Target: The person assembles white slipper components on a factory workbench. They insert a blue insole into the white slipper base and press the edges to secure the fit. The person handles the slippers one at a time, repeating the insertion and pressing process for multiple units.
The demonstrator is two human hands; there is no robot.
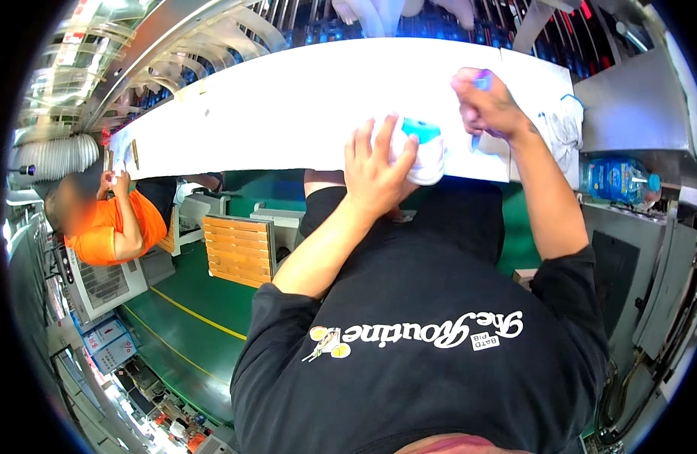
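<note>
Close to the near edge of the long white table (288, 113), my left hand (375, 166) grips a soft-looking white piece with a turquoise patch (433, 155). My fingers curve over its left side, and I cannot tell exactly what it is. Just right of it, my right hand (488, 106) is raised in a fist around a slim blue-purple pen-like tool (482, 80). The tool's purple end sticks out above the fist and a blue end shows below. The tool is apart from the white piece, and motion blurs the hand a little.
White cloth with blue trim (564, 125) lies at the table's right end, near a blue plastic bottle (620, 180). A person in orange (117, 227) works at the far left. A slatted wooden seat (239, 250) stands on the green floor. Machinery lines the back.
</note>
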